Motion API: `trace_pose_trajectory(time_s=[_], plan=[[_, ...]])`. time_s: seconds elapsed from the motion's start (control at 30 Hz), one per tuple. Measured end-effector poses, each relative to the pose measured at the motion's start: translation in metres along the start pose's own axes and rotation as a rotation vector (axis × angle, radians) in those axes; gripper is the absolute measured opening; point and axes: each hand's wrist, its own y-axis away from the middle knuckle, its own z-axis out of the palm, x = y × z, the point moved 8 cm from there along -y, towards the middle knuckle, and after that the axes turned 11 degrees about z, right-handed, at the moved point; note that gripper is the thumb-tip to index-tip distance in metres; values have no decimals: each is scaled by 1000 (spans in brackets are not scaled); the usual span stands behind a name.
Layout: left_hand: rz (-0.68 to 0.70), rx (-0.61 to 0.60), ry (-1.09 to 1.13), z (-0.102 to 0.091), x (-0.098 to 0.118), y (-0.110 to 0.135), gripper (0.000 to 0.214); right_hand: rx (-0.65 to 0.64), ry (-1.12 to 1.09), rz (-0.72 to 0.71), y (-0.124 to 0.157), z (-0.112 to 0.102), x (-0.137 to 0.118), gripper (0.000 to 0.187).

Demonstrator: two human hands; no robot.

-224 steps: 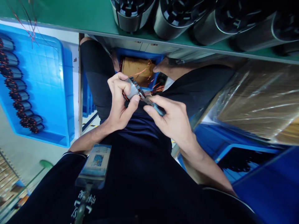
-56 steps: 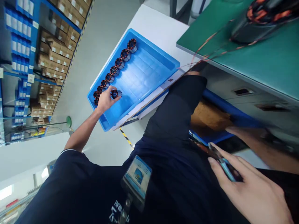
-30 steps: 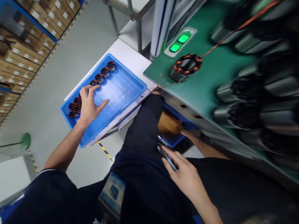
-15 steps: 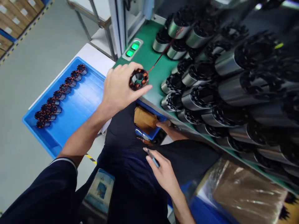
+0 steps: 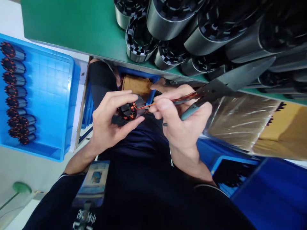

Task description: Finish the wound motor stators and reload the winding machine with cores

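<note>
My left hand [image 5: 107, 123] is closed round a small motor stator [image 5: 129, 110] with copper windings, held over my lap. My right hand [image 5: 183, 119] pinches the stator's copper wire leads [image 5: 168, 100] between thumb and fingers and pulls them out to the right. The same hand also keeps a pair of cutters with blue-green handles [image 5: 192, 110] tucked in its palm. Both hands are just below the edge of the green bench [image 5: 72, 28].
A blue tray [image 5: 52, 95] on the left holds a row of several wound stators [image 5: 14, 92]. Large grey stator housings [image 5: 168, 19] lie stacked on the bench top. A small blue bin with brown material [image 5: 136, 84] sits under the bench. Plastic-wrapped cartons [image 5: 244, 124] are at right.
My left hand put one stator in the blue tray, took another from the bench and brought it down to my lap. My right hand has taken hold of its wire leads.
</note>
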Motion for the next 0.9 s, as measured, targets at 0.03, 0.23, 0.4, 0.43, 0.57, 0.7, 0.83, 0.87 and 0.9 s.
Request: trace_pose_trajectory(time_s=[0.03, 0.23, 0.4, 0.43, 0.57, 0.7, 0.83, 0.87, 0.9], plan=[[-39, 36, 102, 1, -2, 2, 63, -12, 11, 54, 1, -1, 16, 25], [-322, 73, 671, 36, -10, 15, 46, -112, 104, 175, 14, 5, 68, 42], [-397, 80, 844, 52, -12, 21, 24, -102, 78, 209, 12, 9, 53, 47], [-424, 59, 807, 54, -15, 22, 26, -101, 72, 205, 10, 8, 49, 49], [-458, 63, 676, 52, -26, 24, 36, -75, 107, 193, 9, -5, 43, 47], [-400, 209, 637, 42, -33, 21, 29, -60, 213, 185, 23, -29, 43, 27], [-364, 215, 513, 37, -29, 15, 38, -270, 401, 110, 41, -29, 33, 20], [-360, 196, 481, 37, -27, 13, 39, -309, 443, 80, 43, -27, 29, 25], [-357, 178, 446, 38, -25, 12, 39, -335, 474, 49, 43, -25, 25, 30]])
